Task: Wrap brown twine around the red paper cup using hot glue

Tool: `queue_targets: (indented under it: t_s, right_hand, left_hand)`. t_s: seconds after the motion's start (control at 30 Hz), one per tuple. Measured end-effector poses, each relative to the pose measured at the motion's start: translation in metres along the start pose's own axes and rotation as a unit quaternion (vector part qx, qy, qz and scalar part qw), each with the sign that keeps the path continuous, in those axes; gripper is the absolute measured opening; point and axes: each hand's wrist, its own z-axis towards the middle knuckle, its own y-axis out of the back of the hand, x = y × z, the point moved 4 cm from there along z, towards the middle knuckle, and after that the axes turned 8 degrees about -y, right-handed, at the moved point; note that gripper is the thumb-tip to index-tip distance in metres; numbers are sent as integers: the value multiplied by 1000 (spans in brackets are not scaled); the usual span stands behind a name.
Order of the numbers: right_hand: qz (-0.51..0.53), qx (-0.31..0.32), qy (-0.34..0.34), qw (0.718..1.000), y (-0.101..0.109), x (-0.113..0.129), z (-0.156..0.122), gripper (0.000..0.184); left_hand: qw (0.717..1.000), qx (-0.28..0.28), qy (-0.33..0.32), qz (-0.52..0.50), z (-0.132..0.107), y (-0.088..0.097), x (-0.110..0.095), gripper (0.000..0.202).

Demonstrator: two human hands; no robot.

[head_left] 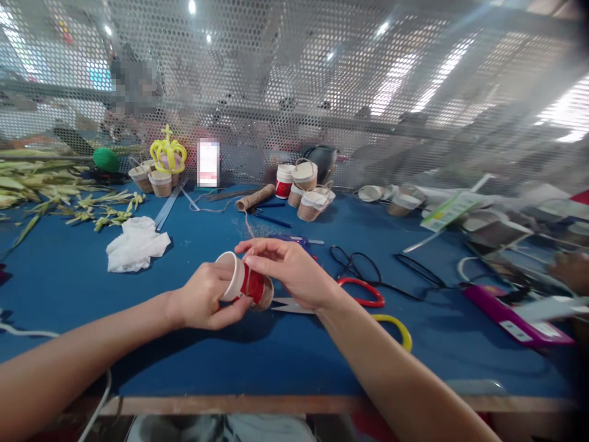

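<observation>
Present: one left hand [209, 298], one right hand [288, 265], one hand-held paper cup [252, 284]. The desk [193, 368] carries one pair of scissors [294, 306], one twine roll [256, 198], one yarn ball [105, 159], one yellow crown [169, 149]. Cups [405, 202] at right: blurred, count indeterminate.

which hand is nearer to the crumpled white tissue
Left. The left hand, holding the red-and-white cup, is to the right of the white tissue and closer to the person's body; the right hand is farther right, beside the cup.

The near tabletop [239, 368] offers passage; scissors [378, 299] and black cable [399, 290] obstruct the right.
</observation>
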Motion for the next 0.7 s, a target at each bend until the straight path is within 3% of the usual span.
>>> queue_targets:
  t_s: [0.07, 0.13, 0.2, 0.3, 0.4, 0.5, 0.7]
  right_hand:
    - [9, -45, 22, 999, 3, 1, -3, 8]
    - [11, -95, 49, 994, 8, 3, -5, 9]
    - [19, -140, 85, 986, 14, 6, -7, 9]
    - [20, -167, 118, 979, 21, 8, -10, 9]
    - [12, -179, 141, 974, 26, 8, -12, 9]
    - [-4, -195, 157, 968, 28, 9, -13, 9]
    - [-65, -222, 132, 964, 28, 7, -12, 11]
  left_hand:
    - [997, -7, 65, -51, 0, 0, 3, 24]
    - [971, -11, 185, -148, -2, -2, 11, 28]
    - [916, -24, 307, -257, -6, -6, 17, 30]
    - [839, -60, 406, -357, -11, -11, 24, 31]
    - [785, -93, 450, -414, -15, -14, 29, 28]
    - [754, -106, 466, -450, -17, -18, 31, 26]
    - [765, -74, 475, -430, -17, -18, 28, 28]
